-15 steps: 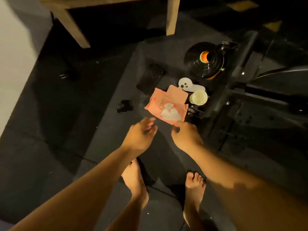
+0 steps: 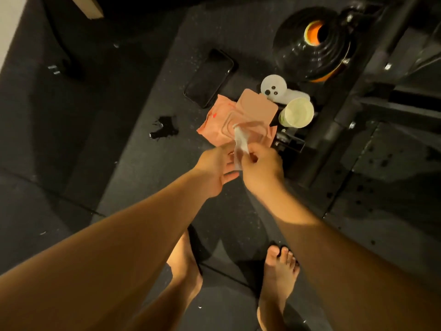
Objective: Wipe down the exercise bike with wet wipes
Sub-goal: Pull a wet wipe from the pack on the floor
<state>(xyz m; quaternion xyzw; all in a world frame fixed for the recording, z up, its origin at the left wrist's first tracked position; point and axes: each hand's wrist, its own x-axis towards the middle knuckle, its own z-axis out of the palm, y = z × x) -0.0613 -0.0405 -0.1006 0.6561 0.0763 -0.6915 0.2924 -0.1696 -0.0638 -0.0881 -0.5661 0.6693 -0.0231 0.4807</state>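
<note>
Currently I see right hand (image 2: 261, 169) fingers pinching a wet wipe (image 2: 239, 144) from the pink pack (image 2: 226, 123); left hand (image 2: 214, 168), at 9 o'clock, fingers loosely curled.

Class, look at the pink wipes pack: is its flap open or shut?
Open. The wipes pack has its flap lifted back, and a wipe trails from the opening.

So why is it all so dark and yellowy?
Head view: dim, warm light falls mostly on the arms, the pink wipes pack and the wipe at the right hand; the floor mat stays murky, and the wide lens bends the edges.
</note>
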